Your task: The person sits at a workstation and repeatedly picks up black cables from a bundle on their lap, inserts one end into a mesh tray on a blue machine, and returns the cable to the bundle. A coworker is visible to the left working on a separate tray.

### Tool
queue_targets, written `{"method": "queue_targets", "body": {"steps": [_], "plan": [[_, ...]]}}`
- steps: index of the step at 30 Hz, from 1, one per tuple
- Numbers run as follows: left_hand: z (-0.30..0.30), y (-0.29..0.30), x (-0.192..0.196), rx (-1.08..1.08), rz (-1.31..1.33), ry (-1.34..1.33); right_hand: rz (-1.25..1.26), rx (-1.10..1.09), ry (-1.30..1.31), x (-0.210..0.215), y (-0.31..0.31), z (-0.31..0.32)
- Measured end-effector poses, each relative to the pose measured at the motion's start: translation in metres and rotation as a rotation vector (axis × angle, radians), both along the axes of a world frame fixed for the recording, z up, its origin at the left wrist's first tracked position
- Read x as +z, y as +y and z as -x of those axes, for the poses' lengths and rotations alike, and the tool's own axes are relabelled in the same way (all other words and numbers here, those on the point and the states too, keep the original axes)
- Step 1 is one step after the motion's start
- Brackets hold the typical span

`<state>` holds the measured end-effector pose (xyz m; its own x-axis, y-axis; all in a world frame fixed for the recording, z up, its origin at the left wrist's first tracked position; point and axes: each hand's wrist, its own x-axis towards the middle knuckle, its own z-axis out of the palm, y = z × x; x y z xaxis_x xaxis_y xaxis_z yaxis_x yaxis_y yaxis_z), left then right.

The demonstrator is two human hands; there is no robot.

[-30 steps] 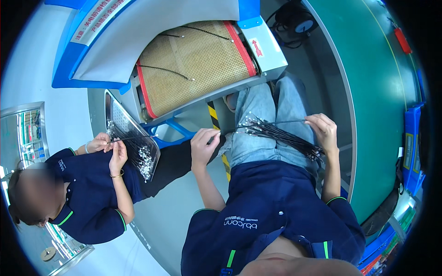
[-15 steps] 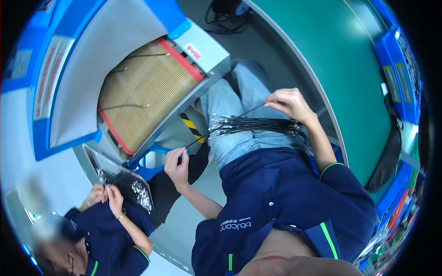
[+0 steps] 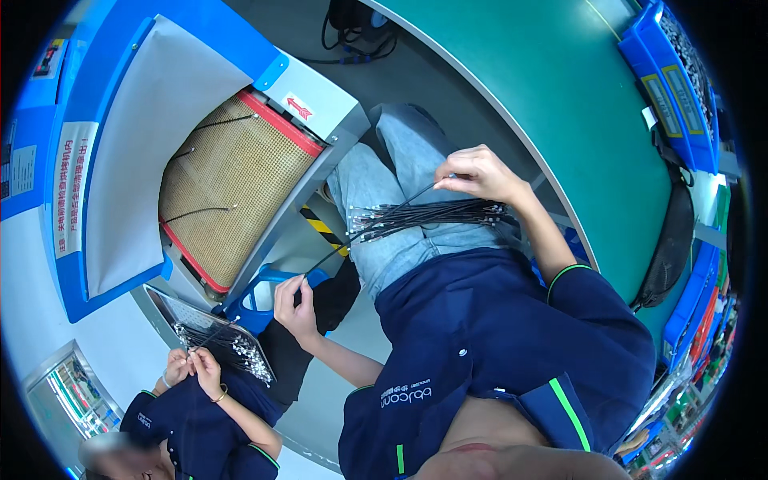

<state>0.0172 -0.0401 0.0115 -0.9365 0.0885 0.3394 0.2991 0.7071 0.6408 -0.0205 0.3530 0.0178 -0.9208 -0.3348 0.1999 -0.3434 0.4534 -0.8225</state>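
left hand (image 3: 294, 298) pinching one cable (image 3: 376, 220) | right hand (image 3: 478, 174) steadying bundle (image 3: 432, 216) | tip: pull straight, slowly, avoid snagging

Grey floor (image 3: 320, 400), green worktable (image 3: 560, 104), blue machine housing (image 3: 120, 48) with mesh conveyor belt (image 3: 224, 184), blue bins (image 3: 680, 80).

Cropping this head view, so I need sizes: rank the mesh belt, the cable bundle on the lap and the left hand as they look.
1. Mesh belt
2. Cable bundle
3. Left hand, though it is nearer the camera, so not far behind the bundle.
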Motion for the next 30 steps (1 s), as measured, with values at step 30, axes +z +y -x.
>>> {"method": "queue_targets", "body": {"steps": [30], "plan": [[0.0065,0.0015,-0.0024,-0.037,0.035,0.017,-0.041,0.051,0.028,0.0032,0.0067,-0.0059]]}}
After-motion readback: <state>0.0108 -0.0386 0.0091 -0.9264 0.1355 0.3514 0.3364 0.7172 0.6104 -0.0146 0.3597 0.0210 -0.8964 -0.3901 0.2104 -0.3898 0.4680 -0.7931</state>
